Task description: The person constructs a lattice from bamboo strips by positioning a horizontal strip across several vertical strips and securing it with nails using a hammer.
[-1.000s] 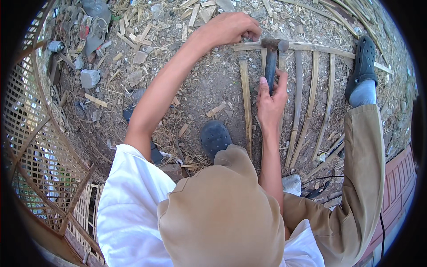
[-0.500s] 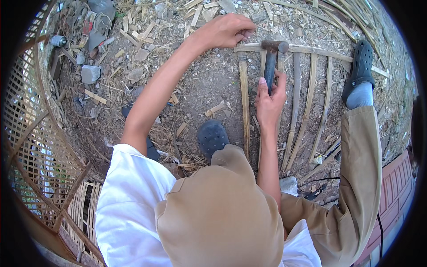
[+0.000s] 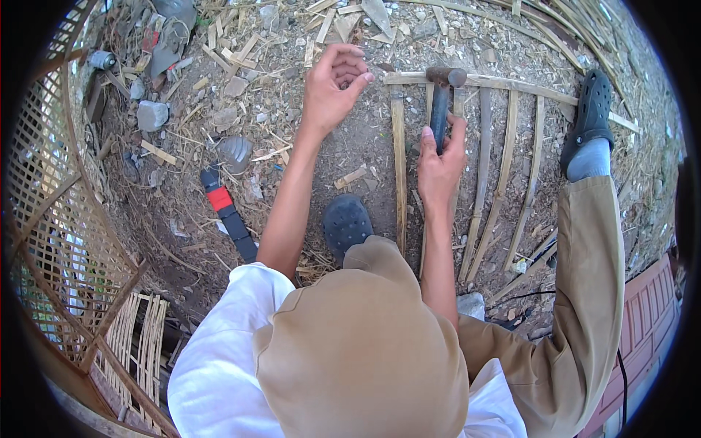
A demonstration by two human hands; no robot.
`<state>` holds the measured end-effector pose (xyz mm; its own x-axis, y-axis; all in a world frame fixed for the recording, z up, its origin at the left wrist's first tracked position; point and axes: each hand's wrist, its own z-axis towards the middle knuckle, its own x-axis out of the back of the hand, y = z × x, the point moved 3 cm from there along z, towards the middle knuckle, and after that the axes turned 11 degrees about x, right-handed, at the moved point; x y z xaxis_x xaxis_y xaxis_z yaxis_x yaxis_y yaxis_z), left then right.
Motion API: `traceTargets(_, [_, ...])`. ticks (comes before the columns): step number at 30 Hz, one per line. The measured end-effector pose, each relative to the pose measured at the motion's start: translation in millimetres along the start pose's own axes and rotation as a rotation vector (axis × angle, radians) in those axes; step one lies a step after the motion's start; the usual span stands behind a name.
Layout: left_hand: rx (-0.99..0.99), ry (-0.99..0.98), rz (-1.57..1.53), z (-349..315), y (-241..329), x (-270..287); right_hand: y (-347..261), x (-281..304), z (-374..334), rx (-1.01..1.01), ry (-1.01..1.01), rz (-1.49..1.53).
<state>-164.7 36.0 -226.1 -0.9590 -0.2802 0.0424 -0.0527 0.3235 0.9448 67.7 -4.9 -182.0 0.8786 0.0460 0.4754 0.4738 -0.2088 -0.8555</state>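
Observation:
A hammer (image 3: 440, 109) with a dark handle and a rusty brown head is in my right hand (image 3: 440, 171). Its head lies over a pale wooden strip (image 3: 504, 82) that runs crosswise on the ground. Several thin slats, such as the slat (image 3: 399, 160), extend from this strip toward me like comb teeth. My left hand (image 3: 334, 91) is just left of the strip's end, touching no part of it. Its fingers curl loosely with gaps between them, and nothing shows in them. A dark clog (image 3: 595, 102) on my right foot rests by the strip's right end.
Wood offcuts (image 3: 237, 58) and stones litter the dirt. A dark bar-shaped object with a red band (image 3: 219, 198) lies beside my left arm. Woven lattice (image 3: 62, 241) stands at the left edge, and long strips (image 3: 562, 36) lie at the far right. My other clog (image 3: 347, 225) is near the middle.
My left hand has drawn back to the left and toward me from the strip's end, its fingers loosening. My right hand with the hammer has hardly moved.

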Motion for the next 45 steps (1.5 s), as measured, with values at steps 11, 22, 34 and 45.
traceTargets(11, [-0.091, 0.133, 0.017, -1, -17, -38, 2, -1, 1, 0.001, 0.003, 0.014])
traceTargets(22, [-0.211, 0.274, 0.085, -9, -31, -54, 5, -3, 1, -0.002, 0.003, 0.042])
traceTargets(34, [-0.364, 0.292, 0.198, -12, -19, -64, 11, -5, 1, 0.023, 0.023, 0.061])
traceTargets(45, [-0.192, 0.367, 0.172, -11, -27, -72, 5, -1, 3, 0.053, 0.016, 0.001])
